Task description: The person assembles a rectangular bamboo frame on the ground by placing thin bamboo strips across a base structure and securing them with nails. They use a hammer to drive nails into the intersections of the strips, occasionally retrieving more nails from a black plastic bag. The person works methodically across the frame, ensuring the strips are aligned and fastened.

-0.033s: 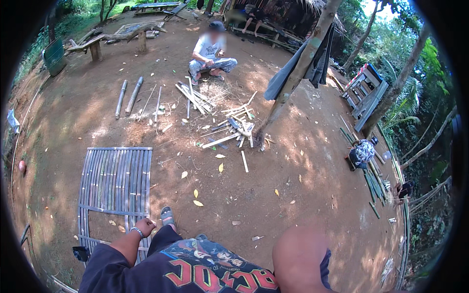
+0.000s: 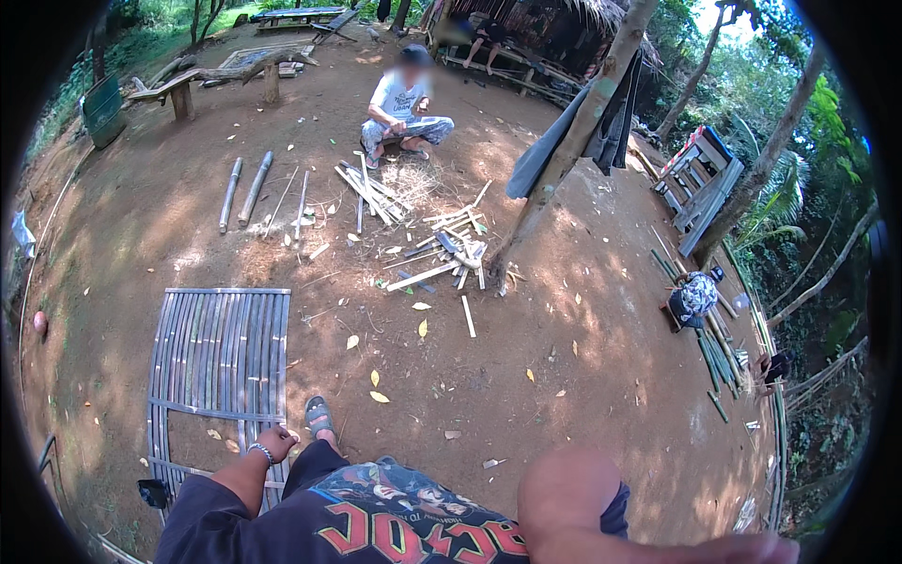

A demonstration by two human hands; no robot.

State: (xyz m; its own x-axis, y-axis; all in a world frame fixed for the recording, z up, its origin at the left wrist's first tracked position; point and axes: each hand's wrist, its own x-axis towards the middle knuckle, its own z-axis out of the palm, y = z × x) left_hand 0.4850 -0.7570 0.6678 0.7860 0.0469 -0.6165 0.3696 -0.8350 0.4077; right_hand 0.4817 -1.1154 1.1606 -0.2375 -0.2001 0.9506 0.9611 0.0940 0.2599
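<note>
My left hand, with a bracelet at its wrist, hangs in front of my left leg. Its fingers are curled together, and anything inside them is too small to make out. Beside and beneath it lies a slatted bamboo panel, flat on the ground, with a wide gap between its crosspieces near my hand. Past my right knee, at the lower edge, my right hand reaches out sideways. Its fingers look stretched and hold nothing visible; part of the hand is cut off.
Split bamboo strips are heaped ahead, near a leaning tree trunk with dark cloth. A person squats beyond another strip pile. Two bamboo poles lie left. Another person sits right, by green bamboo poles.
My right hand has come into view at the lower right, stretched outward. My left hand stays by the bamboo panel; the whole view has shifted slightly.
</note>
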